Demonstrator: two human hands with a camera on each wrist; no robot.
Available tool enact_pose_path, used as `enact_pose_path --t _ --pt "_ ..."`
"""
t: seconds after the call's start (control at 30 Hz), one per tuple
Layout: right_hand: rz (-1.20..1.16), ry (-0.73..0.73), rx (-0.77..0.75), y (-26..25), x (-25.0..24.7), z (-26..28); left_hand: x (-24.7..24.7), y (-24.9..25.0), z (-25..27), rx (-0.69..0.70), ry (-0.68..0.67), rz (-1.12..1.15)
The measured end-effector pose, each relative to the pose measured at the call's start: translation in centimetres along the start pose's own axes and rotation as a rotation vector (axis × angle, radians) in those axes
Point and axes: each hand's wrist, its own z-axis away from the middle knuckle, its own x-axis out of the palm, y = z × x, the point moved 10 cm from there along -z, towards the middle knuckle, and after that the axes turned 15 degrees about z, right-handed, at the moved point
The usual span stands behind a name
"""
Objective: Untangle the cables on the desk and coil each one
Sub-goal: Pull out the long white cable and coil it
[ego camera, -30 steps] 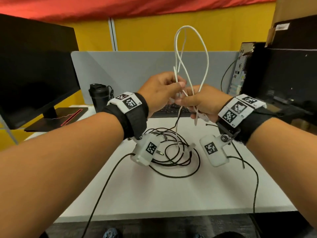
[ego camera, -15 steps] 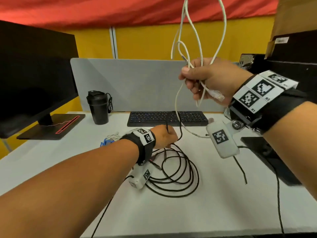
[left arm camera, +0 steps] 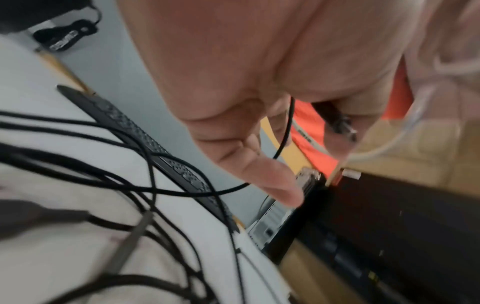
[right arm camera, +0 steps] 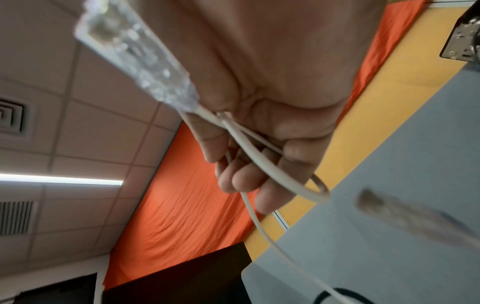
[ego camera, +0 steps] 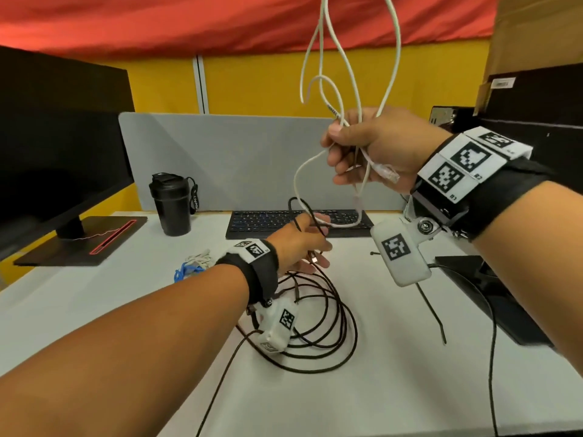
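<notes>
My right hand (ego camera: 344, 152) is raised above the desk and grips a white network cable (ego camera: 339, 96) whose loops rise out of the head view. One clear plug (ego camera: 386, 171) sticks out below the fist, large in the right wrist view (right arm camera: 135, 55); a second plug (ego camera: 358, 201) dangles under it. My left hand (ego camera: 318, 247) is low over the desk and pinches a black cable (ego camera: 315, 326) near its end, a loop arching over the fingers. The rest lies in loose rings on the white desk (ego camera: 394, 373). A strand of white cable sags past the left hand.
A black keyboard (ego camera: 268, 220) lies behind the hands, a black tumbler (ego camera: 172, 203) to its left. A monitor (ego camera: 56, 137) stands at far left, and a small blue and white cable bundle (ego camera: 192, 266) lies near my left wrist. A black flat panel (ego camera: 492, 294) lies at right.
My left hand let go of the white cable, dropped to the desk and took hold of the black cable. My right hand rose with the white cable.
</notes>
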Motion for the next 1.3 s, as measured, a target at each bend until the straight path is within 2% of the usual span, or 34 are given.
enact_pose_path --t 0.1,0.23,0.3,0.37,0.5,0.53,0.6,0.67,0.77,0.9,1.03,1.13,1.23,1.3 --pt "-0.037 0.087 -0.008 0.3 -1.3 0.1 0.5 -0.2 0.6 -0.089 -0.056 0.269" --pt "-0.233 0.385 -0.042 0.3 -6.5 0.5 -0.5 -1.5 0.9 -0.217 -0.053 0.533" --pt "-0.317 0.475 -0.058 0.3 -8.4 0.8 -1.3 -2.1 1.0 -0.259 -0.02 0.587" --pt "-0.393 0.498 -0.109 -0.4 -9.6 1.0 -2.0 -2.8 0.8 -0.28 0.041 0.56" --pt "-0.54 0.472 -0.385 -4.9 -10.4 1.5 -2.3 -3.5 0.4 -0.294 0.131 0.443" --pt "-0.558 0.473 -0.402 -5.3 -10.2 1.3 -2.4 -3.8 0.4 -0.307 0.166 0.387" --pt "-0.485 0.492 -0.346 -5.8 -10.3 0.8 -2.6 -4.5 0.4 -0.325 0.238 0.29" --pt "-0.318 0.44 -0.278 -7.2 -9.5 0.5 -2.4 -4.5 0.4 -0.302 0.244 0.293" --pt "-0.27 0.332 -0.179 -7.3 -7.4 0.6 -1.9 -2.6 0.5 -0.227 0.176 0.352" --pt "-0.239 0.208 -0.042 -3.9 -2.7 1.6 -2.7 2.2 2.7 -0.154 0.085 0.406" --pt "-0.266 0.103 -0.027 -2.6 -0.1 3.5 -3.3 6.1 6.8 -0.126 -0.053 0.468" --pt "-0.275 0.105 -0.036 -3.0 0.5 4.9 -2.3 8.1 10.6 -0.055 -0.141 0.466" --pt "-0.355 0.126 -0.018 -4.0 0.6 6.5 -1.8 9.3 13.9 0.087 -0.083 0.34" --pt "-0.431 0.107 -0.022 -4.7 0.5 7.9 -2.5 9.8 15.9 0.147 -0.006 0.396"
